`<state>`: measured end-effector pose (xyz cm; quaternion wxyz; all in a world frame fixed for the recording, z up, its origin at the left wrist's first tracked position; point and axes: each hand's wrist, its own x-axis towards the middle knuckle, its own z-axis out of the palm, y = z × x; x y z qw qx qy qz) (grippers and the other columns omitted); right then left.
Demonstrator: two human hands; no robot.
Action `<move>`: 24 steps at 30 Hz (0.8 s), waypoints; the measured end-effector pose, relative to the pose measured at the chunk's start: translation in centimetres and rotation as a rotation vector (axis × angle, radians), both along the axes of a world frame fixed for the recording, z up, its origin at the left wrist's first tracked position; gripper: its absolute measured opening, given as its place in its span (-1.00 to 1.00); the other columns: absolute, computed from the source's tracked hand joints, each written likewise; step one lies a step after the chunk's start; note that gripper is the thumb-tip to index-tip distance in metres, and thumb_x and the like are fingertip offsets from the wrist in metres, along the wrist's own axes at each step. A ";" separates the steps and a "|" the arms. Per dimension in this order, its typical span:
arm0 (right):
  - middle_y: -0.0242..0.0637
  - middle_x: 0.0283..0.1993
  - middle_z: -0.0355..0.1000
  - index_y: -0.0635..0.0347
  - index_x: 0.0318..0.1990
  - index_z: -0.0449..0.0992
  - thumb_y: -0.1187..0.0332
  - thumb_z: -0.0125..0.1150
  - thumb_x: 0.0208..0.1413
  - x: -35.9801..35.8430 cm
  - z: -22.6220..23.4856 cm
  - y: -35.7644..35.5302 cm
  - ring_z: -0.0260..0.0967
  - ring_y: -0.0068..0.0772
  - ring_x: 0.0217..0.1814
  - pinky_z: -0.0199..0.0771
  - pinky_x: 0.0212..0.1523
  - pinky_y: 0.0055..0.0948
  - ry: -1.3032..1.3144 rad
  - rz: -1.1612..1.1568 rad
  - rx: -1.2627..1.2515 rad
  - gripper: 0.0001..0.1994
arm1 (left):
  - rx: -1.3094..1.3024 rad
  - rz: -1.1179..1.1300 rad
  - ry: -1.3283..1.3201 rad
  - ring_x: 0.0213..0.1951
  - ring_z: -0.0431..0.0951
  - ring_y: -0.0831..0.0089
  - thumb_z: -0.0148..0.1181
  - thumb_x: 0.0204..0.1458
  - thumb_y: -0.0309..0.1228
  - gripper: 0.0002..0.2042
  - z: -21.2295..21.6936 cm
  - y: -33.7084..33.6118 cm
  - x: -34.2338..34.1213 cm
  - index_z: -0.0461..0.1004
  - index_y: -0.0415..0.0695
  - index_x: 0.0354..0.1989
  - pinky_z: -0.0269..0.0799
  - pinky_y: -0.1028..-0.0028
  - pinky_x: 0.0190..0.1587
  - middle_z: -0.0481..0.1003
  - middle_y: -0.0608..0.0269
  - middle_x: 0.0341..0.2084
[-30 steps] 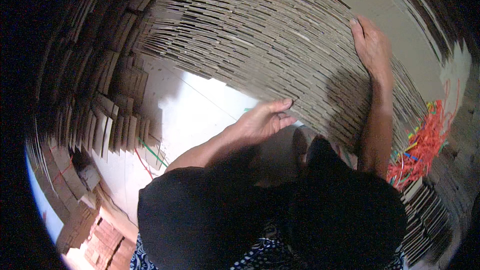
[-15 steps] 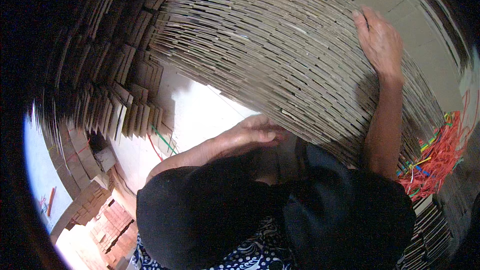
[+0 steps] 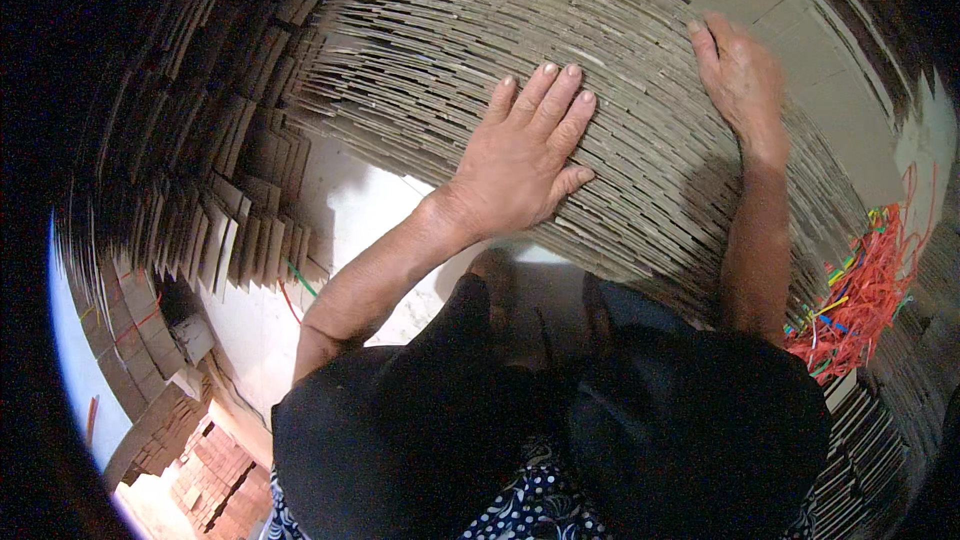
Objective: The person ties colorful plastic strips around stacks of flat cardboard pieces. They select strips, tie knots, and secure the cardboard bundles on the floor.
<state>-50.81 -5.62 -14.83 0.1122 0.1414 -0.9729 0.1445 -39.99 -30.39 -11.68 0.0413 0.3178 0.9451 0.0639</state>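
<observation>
A broad bank of thin grey-brown cardboard sheets (image 3: 420, 30), packed edge-on in long overlapping rows, spreads across the upper middle. My left hand (image 3: 525, 155) lies flat against the sheet edges near the middle, palm down, fingers stretched and thumb apart. My right hand (image 3: 742, 80) is at the right border of the bank. Its thumb and forefinger point to the upper left, and the other fingers bend over the edge, partly hidden, closed on the sheets there.
More stacked cardboard pieces (image 3: 225, 230) stand fanned out on the left. A heap of red, green and yellow plastic strips (image 3: 862, 300) lies on the right. Reddish stacked blocks (image 3: 215, 475) are at lower left. A white surface (image 3: 370, 210) shows below the bank.
My left hand has moved up from below the bank's lower edge and now lies spread on the sheets. My right hand has shifted slightly left along with the view.
</observation>
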 end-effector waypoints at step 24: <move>-0.07 -0.39 0.44 0.18 -0.31 0.43 0.09 -0.11 0.14 0.1 -0.1 0.1 0.40 0.03 -0.35 0.39 -0.36 -0.07 -0.047 -0.032 -0.041 -0.66 | 0.889 0.852 -0.879 0.10 0.29 0.25 0.26 -0.11 -0.38 -0.42 7.6 -7.7 3.6 0.22 -0.22 0.12 0.18 0.33 0.14 0.29 0.10 0.06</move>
